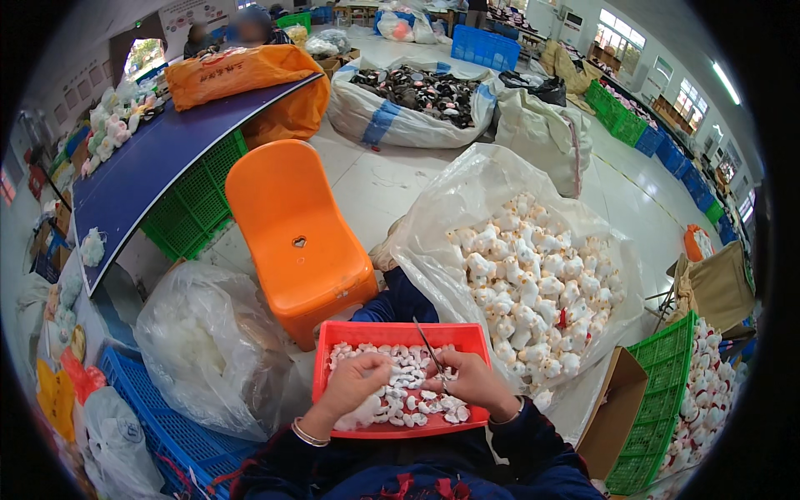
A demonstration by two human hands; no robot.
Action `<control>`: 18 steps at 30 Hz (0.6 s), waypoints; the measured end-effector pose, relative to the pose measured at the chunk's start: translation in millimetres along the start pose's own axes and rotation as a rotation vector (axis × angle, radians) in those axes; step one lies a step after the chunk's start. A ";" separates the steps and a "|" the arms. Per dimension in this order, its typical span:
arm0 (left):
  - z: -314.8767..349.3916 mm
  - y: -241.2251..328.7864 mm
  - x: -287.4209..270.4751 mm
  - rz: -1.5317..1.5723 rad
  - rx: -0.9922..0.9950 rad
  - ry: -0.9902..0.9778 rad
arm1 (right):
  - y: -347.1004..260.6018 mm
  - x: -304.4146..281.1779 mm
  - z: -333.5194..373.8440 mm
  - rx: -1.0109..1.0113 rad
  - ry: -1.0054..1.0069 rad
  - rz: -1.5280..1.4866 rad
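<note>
Holding a metal tool (428,345), right hand (472,383) sits low; can't tell left hand's (357,387) grip. Blue surface (142,175) upper left, shiny floor (358,185) middle.

The right hand (472,383) partly hides the thin metal tool (428,344).

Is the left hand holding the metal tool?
No, the right hand holds the metal tool over the red tray.
</note>
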State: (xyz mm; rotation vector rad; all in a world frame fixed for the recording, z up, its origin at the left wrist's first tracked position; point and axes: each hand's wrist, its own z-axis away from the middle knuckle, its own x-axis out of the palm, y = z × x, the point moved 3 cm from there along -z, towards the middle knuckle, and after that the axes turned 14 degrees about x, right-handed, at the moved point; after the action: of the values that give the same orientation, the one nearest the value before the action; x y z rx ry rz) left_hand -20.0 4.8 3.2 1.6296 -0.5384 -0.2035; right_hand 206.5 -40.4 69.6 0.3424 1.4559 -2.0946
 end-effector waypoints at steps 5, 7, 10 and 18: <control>4.3 13.5 27.3 0.096 -0.090 0.046 | 2.7 30.8 -11.4 -0.036 0.010 -0.361; 5.2 9.8 25.9 0.142 -0.120 0.048 | 5.1 33.0 -13.5 0.034 -0.009 -0.378; 5.7 11.2 26.6 0.131 -0.190 0.005 | 4.9 30.7 -15.3 0.044 0.009 -0.309; 7.3 12.7 38.6 -0.299 0.218 -0.028 | 3.2 33.9 -10.1 -0.031 0.183 -0.229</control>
State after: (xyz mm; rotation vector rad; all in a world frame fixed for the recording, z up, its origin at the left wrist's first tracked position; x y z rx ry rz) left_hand 7.6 -19.9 21.5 1.9198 -0.3444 -0.4009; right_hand 179.9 -42.0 46.2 0.3792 1.7029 -2.2667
